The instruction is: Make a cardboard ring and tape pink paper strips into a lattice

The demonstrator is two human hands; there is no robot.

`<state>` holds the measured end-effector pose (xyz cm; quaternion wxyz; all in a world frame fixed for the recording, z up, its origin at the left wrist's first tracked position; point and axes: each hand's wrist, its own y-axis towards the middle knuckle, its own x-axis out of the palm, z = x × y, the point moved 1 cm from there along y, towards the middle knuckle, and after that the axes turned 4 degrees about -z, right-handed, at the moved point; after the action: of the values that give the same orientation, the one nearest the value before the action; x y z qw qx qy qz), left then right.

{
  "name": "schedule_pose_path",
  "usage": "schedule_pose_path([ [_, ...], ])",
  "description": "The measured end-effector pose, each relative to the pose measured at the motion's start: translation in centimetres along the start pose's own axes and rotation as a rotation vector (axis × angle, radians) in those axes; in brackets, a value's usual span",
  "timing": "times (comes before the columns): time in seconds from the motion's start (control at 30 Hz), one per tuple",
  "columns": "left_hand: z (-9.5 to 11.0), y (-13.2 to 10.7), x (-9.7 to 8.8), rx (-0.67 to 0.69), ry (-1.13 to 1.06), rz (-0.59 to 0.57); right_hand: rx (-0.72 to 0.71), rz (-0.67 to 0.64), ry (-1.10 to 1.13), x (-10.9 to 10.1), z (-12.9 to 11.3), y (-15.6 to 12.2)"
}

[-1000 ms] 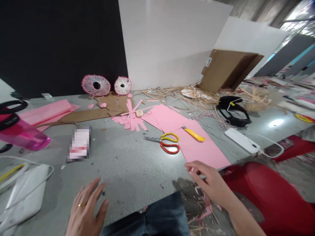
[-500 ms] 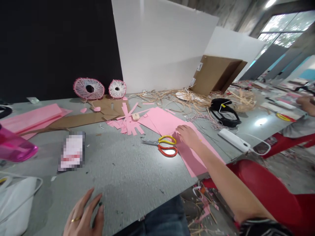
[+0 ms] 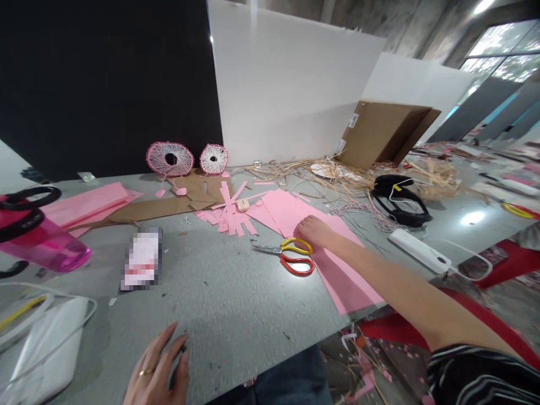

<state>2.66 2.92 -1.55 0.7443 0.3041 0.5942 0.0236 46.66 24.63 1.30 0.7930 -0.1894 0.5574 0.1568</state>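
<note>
My right hand point(image 3: 313, 230) reaches out over a pink paper sheet point(image 3: 337, 275), just behind the yellow and red scissors point(image 3: 295, 256). Its fingers are curled down onto the sheet, and whatever lies under them is hidden. My left hand point(image 3: 159, 372), with a ring on one finger, lies flat on the grey table point(image 3: 236, 304) near its front edge, fingers spread and holding nothing.
Cut pink strips point(image 3: 230, 216), cardboard pieces point(image 3: 169, 205) and two string-wound discs point(image 3: 170, 158) sit further back. A pink bottle point(image 3: 46, 247) and white bag point(image 3: 46, 343) are at left. A white power strip point(image 3: 419, 251), black headset point(image 3: 400, 197), straw pile point(image 3: 333, 169) and cardboard box point(image 3: 386, 132) are at right.
My right hand went from the table's front edge forward onto the pink sheet by the scissors. The yellow knife that lay there is now out of sight. My left hand stayed put.
</note>
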Motion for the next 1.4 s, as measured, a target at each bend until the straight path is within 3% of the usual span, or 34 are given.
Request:
schedule_pose_path([
  [0.47, -0.1, 0.2, 0.0, 0.016, -0.011, -0.004, -0.034, 0.024, 0.101, 0.5, 0.6, -0.7],
  [0.63, 0.0, 0.1, 0.0, -0.026, -0.024, -0.019, 0.19, 0.162, 0.256, -0.8, 1.2, -0.7],
  [0.77, -0.3, -0.5, 0.1, -0.089, -0.073, -0.011, 0.493, 0.441, 0.455, -4.4, 2.8, -1.5],
  [0.83, -0.4, -0.8, 0.2, -0.163, -0.129, -0.011, 0.56, 0.58, 0.57, -6.6, 2.5, -2.6],
  [0.9, -0.2, -0.7, 0.1, -0.27, -0.239, -0.01, 0.532, 0.69, 0.831, -8.4, 0.6, -3.8],
  [0.97, 0.6, 0.1, -0.1, -0.407, -0.47, -0.023, 0.367, 0.778, 1.592, -9.4, -2.6, -4.9],
  [1.07, 2.9, 2.7, -0.5, -0.678, -1.098, -0.053, 0.324, 0.677, 1.903, -9.4, -8.6, -6.2],
  [1.13, 4.5, 4.8, -0.6, -0.875, -1.479, -0.115, 0.319, 0.501, 2.09, -8.5, -12.4, -6.6],
  [1.17, 5.1, 5.8, -0.6, -0.948, -1.607, -0.171, 0.317, 0.434, 2.142, -8.0, -13.9, -6.8],
  [1.23, 5.5, 7.0, -0.3, -1.071, -1.691, -0.155, 0.316, 0.358, 2.182, -7.0, -16.3, -7.1],
  [1.33, 4.4, 7.0, 0.3, -1.133, -1.475, -0.028, 0.265, 0.248, 2.077, -5.7, -17.8, -7.6],
  [1.4, 3.2, 6.4, 0.7, -1.075, -1.261, 0.016, 0.231, 0.189, 1.803, -4.8, -17.4, -8.1],
])
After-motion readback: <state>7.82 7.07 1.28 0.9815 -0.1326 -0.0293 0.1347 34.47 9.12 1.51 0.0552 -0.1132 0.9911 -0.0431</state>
